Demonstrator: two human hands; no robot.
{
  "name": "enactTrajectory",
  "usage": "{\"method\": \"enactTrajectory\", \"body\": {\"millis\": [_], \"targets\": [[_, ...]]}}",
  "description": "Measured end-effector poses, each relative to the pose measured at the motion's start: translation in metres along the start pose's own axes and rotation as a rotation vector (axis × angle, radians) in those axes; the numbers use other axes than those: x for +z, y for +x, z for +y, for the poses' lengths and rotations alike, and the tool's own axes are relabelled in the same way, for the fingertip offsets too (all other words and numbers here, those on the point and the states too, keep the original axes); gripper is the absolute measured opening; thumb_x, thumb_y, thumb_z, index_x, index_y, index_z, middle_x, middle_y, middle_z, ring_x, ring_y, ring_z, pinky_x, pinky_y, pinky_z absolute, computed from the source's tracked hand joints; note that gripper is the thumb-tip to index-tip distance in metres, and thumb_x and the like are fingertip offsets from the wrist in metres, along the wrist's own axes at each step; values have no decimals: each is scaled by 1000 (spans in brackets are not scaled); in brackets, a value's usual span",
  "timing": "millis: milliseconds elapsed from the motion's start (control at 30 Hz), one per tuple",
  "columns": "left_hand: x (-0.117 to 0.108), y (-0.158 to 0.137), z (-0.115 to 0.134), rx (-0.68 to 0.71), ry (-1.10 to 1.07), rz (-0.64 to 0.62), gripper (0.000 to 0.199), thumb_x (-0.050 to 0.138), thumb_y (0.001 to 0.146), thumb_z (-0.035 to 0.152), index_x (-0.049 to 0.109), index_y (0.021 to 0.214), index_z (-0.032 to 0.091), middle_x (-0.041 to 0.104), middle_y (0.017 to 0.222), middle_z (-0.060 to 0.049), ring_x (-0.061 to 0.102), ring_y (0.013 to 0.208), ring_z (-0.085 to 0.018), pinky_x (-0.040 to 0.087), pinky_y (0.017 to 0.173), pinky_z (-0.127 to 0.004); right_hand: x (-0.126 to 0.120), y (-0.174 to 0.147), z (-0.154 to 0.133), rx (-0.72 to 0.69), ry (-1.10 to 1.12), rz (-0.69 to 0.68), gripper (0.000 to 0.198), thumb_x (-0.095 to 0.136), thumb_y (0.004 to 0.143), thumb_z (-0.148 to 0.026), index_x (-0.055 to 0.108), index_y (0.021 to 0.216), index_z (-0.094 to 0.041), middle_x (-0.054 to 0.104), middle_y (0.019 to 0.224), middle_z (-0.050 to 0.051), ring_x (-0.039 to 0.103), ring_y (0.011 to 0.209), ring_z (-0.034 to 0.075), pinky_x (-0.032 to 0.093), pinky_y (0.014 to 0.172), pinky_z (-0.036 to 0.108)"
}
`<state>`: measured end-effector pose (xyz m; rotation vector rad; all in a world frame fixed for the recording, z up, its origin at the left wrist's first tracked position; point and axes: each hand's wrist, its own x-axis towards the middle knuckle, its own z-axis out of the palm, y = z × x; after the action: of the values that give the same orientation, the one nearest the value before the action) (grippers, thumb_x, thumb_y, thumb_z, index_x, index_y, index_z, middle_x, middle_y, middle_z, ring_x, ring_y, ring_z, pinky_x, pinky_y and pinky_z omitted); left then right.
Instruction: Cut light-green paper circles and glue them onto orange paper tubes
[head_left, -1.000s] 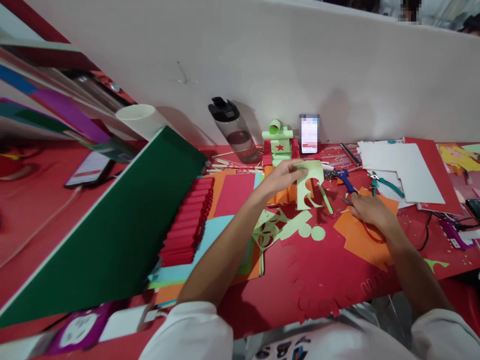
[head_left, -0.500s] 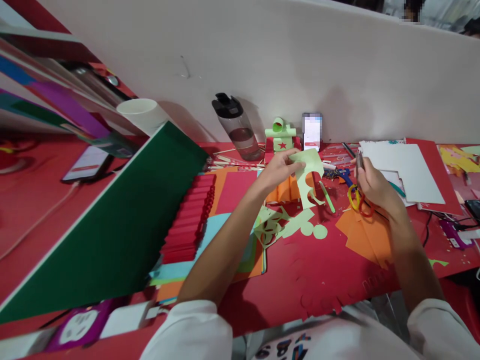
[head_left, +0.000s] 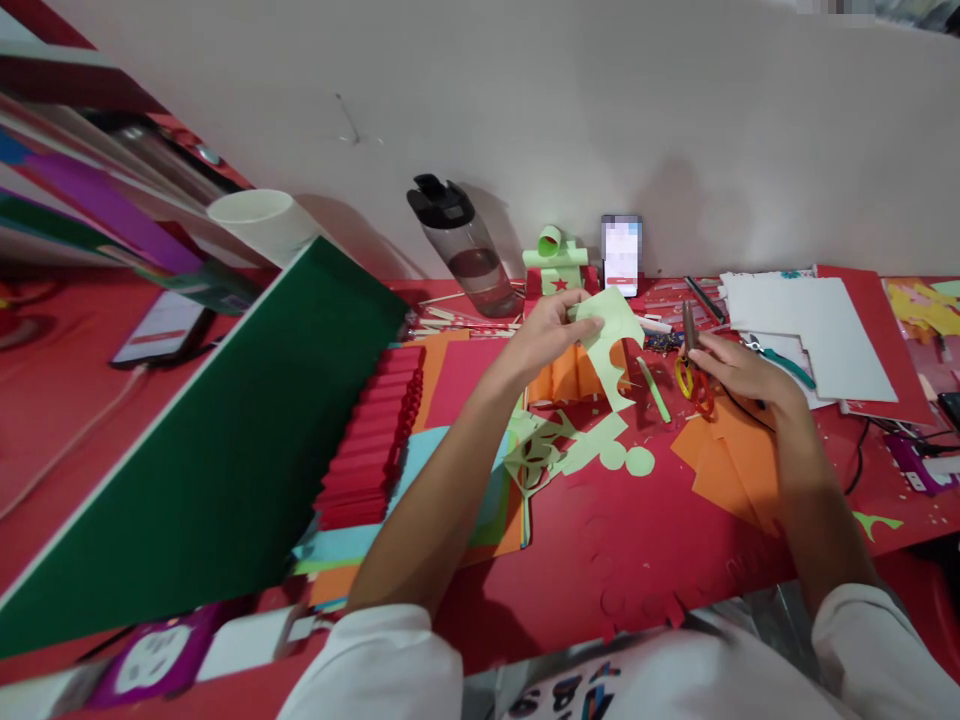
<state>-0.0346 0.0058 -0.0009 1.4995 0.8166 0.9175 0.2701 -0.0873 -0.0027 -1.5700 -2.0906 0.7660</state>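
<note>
My left hand [head_left: 549,335] pinches a light green paper [head_left: 611,325] whose lower edge has curved cut-outs. It is held above the table, in front of a pleated orange paper [head_left: 574,375]. On the right, my right hand [head_left: 739,368] has its fingers closed on scissors [head_left: 688,380], near the pivot. Their blades point up and away, and the yellow and red handles hang downward. Below the held paper lie green paper scraps [head_left: 536,445] and a green paper disc [head_left: 640,461]. A green marker [head_left: 655,390] lies between my hands. Orange paper sheets [head_left: 731,475] rest under my right forearm.
A dark green board [head_left: 225,430] leans at the left beside folded red paper [head_left: 371,440]. A water bottle [head_left: 472,255], a green paper model [head_left: 559,265] and a phone [head_left: 622,258] stand along the wall. White board pieces [head_left: 851,330] and teal-handled pliers [head_left: 784,362] lie right.
My right hand has lowered the scissors and shifted left toward the green paper, uncovering the pliers. My left hand keeps hold of the paper, now tilted slightly. The view has shifted a little.
</note>
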Motion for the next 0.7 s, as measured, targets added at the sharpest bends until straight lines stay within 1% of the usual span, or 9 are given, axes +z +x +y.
{"method": "enactTrajectory", "body": {"millis": [100,200,267,333,367,500,567,633,700], "targets": [[-3,-1,2,-6,-23,-15,35,87,67,29,56,79,20,59,68,5,58,64,-11,44,62,-23,-2,-3,12,55,151,-140,35,50,106,-50,66,129,-31,78,121,4,75,107,25,64,82,37],[-6,0,0,0,-83,-26,39,88,63,25,54,82,20,61,71,5,60,65,-11,48,64,-24,-4,-6,19,73,257,-209,37,56,103,-49,63,135,-31,79,116,4,78,99,24,66,74,35],[-7,1,-2,-6,-115,-25,41,88,62,23,59,91,19,66,78,3,65,71,-14,53,68,-26,-5,-5,22,58,274,-210,37,59,102,-50,64,134,-31,80,115,4,78,101,24,66,77,37],[-6,2,-5,-2,-131,-8,43,88,63,23,65,99,18,71,84,1,69,78,-16,54,71,-27,-5,-2,23,33,286,-216,39,61,100,-54,66,132,-32,81,116,4,78,104,24,66,82,38],[-6,3,-7,5,-140,7,42,88,63,24,67,99,18,72,86,0,69,80,-17,54,72,-27,-5,0,24,20,293,-226,40,61,100,-57,66,131,-31,81,116,5,78,105,24,65,84,38],[-3,6,-15,5,-175,105,26,86,69,33,73,84,17,72,80,-2,66,76,-16,51,67,-26,-4,8,24,-23,338,-275,50,58,99,-66,66,129,-27,82,106,8,78,99,25,65,85,40],[-1,8,-18,-5,-182,173,23,84,71,36,73,79,17,72,78,-2,63,73,-15,48,63,-26,-5,9,24,-22,392,-256,52,57,99,-68,65,127,-25,81,102,8,78,94,26,64,83,41],[1,10,-18,-4,-206,238,21,82,72,35,74,80,17,71,79,-2,61,71,-14,47,61,-26,-9,6,24,-4,491,-209,51,57,100,-68,63,129,-25,78,99,7,77,88,25,64,80,41],[4,11,-18,-8,-253,288,24,82,71,32,74,88,18,71,81,-2,60,70,-13,46,59,-25,-13,3,24,13,611,-179,53,62,98,-66,59,134,-27,75,100,6,75,83,24,64,78,42]]}}
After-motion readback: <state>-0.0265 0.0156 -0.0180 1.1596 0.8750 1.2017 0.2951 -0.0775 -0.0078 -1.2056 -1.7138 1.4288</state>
